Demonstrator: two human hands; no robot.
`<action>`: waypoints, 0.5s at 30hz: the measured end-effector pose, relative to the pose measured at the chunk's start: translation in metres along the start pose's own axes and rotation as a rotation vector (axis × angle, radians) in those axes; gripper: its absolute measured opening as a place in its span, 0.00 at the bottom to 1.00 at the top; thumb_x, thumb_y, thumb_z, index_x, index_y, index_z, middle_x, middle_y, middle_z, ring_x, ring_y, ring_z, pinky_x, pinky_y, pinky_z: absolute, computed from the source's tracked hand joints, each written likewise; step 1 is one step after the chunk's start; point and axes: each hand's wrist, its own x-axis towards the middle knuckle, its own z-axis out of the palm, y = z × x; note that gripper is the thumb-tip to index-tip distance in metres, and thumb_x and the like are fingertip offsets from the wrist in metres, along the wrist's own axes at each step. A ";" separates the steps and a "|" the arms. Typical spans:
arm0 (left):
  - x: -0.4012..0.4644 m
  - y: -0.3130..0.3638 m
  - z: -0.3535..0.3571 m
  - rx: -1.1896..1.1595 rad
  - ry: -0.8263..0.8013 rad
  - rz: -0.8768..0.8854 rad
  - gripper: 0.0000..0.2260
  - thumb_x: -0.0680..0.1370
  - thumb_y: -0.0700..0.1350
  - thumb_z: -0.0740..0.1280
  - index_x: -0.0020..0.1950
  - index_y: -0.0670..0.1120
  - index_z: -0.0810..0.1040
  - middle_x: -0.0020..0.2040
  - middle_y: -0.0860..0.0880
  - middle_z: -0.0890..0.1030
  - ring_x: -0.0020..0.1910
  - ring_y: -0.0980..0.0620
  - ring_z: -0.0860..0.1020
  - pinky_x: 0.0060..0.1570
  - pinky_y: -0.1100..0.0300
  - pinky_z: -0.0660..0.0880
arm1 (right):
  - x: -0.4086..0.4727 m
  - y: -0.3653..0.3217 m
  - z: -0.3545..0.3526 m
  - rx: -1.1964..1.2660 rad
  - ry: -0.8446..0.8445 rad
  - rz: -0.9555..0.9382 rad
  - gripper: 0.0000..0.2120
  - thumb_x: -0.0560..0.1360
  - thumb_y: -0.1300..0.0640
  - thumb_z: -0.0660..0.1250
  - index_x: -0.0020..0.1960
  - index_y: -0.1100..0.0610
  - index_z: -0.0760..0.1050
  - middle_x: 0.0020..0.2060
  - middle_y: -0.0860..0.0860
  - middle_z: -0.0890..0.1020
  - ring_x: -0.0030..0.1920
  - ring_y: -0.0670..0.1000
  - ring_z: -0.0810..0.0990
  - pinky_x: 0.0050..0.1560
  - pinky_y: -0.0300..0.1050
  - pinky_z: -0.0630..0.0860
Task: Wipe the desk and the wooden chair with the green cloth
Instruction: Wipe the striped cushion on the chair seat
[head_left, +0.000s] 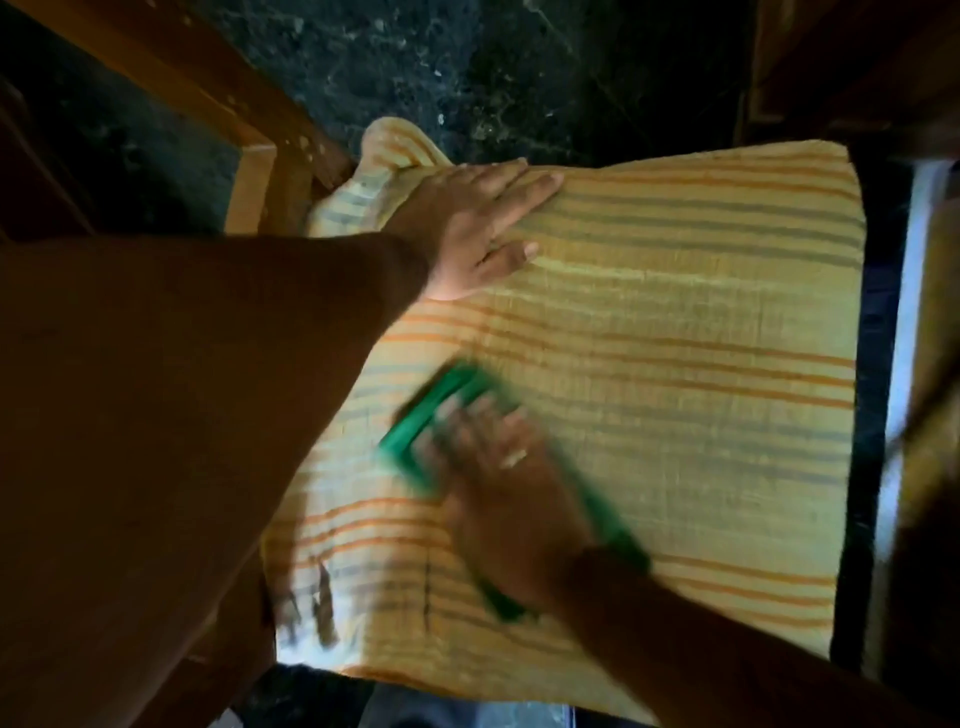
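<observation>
A yellow cushion (675, 322) with orange and grey stripes covers the seat of the wooden chair (249, 156). My left hand (478, 228) lies flat on the cushion's far left part, fingers spread, holding nothing. My right hand (509, 488) presses the folded green cloth (431, 415) onto the cushion's near left part. The cloth and this hand are blurred by motion. Green cloth shows on both sides of the hand. The chair's seat itself is hidden under the cushion.
The chair's wooden frame runs along the upper left. Dark speckled floor (467, 62) lies beyond the cushion. Dark wooden furniture (857, 67) stands at the upper right, and a bright strip (904, 364) runs down the right edge.
</observation>
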 end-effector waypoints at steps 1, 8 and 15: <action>0.001 0.000 0.000 0.006 -0.003 -0.005 0.31 0.81 0.64 0.49 0.81 0.55 0.50 0.81 0.40 0.58 0.77 0.38 0.62 0.74 0.45 0.57 | -0.006 -0.023 0.009 0.029 -0.072 -0.201 0.28 0.75 0.53 0.62 0.75 0.54 0.65 0.75 0.59 0.64 0.75 0.63 0.61 0.73 0.63 0.57; -0.006 0.007 0.001 0.056 0.075 -0.060 0.29 0.82 0.61 0.49 0.81 0.52 0.53 0.80 0.40 0.61 0.76 0.38 0.63 0.74 0.43 0.57 | 0.028 0.080 -0.029 -0.183 -0.059 -0.263 0.28 0.74 0.51 0.60 0.74 0.54 0.65 0.73 0.59 0.69 0.71 0.63 0.68 0.69 0.60 0.63; -0.003 0.004 0.001 0.035 0.095 -0.047 0.29 0.82 0.61 0.50 0.81 0.52 0.55 0.79 0.40 0.62 0.76 0.38 0.64 0.75 0.43 0.57 | 0.032 0.243 -0.098 -0.202 0.083 0.601 0.32 0.77 0.45 0.49 0.78 0.57 0.54 0.77 0.64 0.56 0.75 0.68 0.54 0.72 0.68 0.55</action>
